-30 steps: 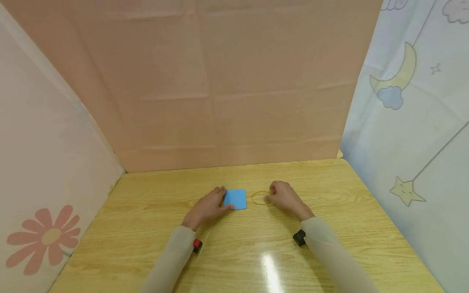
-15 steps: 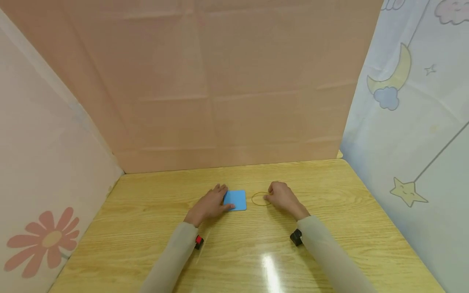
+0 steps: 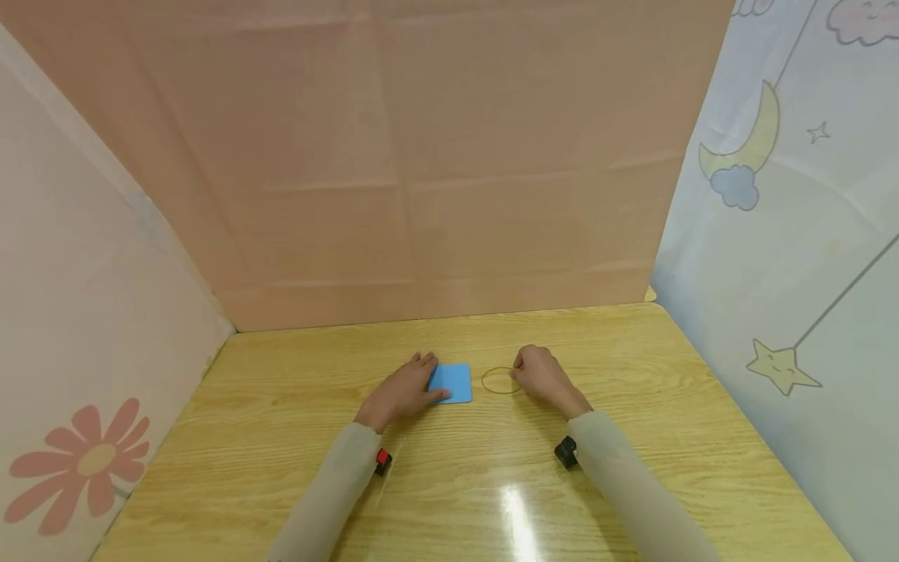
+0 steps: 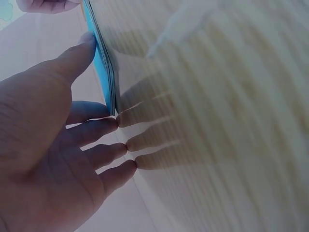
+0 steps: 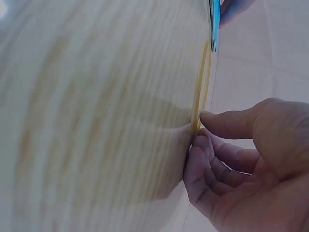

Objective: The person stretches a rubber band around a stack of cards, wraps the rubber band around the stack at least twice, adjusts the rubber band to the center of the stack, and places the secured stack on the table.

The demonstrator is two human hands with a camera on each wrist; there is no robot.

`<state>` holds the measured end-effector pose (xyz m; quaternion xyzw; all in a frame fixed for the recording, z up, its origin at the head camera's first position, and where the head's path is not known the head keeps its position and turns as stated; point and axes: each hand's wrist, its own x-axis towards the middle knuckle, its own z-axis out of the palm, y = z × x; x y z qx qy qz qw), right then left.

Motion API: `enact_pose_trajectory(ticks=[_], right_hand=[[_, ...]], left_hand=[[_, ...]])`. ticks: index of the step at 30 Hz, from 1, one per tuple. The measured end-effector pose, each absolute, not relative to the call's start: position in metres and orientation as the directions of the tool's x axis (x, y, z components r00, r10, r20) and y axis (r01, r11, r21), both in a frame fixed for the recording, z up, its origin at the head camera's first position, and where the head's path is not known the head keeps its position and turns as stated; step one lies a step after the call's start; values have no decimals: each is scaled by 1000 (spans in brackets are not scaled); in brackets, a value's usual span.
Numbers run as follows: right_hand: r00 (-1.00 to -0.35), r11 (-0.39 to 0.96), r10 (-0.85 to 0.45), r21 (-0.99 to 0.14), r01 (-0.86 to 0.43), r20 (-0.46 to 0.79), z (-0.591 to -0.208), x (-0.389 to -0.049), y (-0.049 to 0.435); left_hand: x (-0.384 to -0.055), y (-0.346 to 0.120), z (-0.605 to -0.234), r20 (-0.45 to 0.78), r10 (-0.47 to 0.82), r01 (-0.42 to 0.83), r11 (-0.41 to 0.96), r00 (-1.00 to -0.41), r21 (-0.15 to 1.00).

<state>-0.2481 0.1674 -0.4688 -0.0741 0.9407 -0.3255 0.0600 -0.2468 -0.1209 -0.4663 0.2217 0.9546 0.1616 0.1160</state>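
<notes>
A thin square stack of cards [image 3: 455, 384] with a blue top lies on the wooden table; its layered edge shows in the left wrist view. My left hand [image 3: 403, 390] rests at its left side. The thumb touches the blue top, and the other fingers [image 4: 113, 176] reach down to the tabletop, the index finger beside the stack's corner. Just right of the stack, my right hand [image 3: 545, 376] pinches a yellow rubber band [image 5: 197, 96] between thumb and index finger. The band forms a loop that stretches left towards the cards, low over the table.
The wooden table [image 3: 449, 476] runs back to a plain pinkish-brown backdrop [image 3: 421, 195]. Printed cloths hang at both sides, a flower [image 3: 91, 460] on the left and a moon [image 3: 758, 140] on the right. A bright light reflection lies near the front.
The left thumb has shifted slightly further onto the blue top. The right hand has barely moved and still pinches the rubber band. The head view has tilted slightly.
</notes>
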Motion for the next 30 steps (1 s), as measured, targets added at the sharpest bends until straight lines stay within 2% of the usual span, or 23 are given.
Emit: enact_pose_trajectory(ticks=[11,18,25,30], right_hand=[[-974,748,-208,-656,-101,-88,-471,-248,165],[-969,791,-234,-596,-141,-81,-469,-244,160],[-966,792,-243,-593,-144,-91,-470,-242,158],[-965,803,-244,-578,-147,-94,-467,-243,158]], left_hand=[[-252,-119,-468,-106,435,373,854,-894,362],[-255,-117,-470,-50,402,365,871,-914,328],[-260,-113,-466,-100,378,332,891,-921,309],[-270,-116,-468,-133,400,332,873,-907,357]])
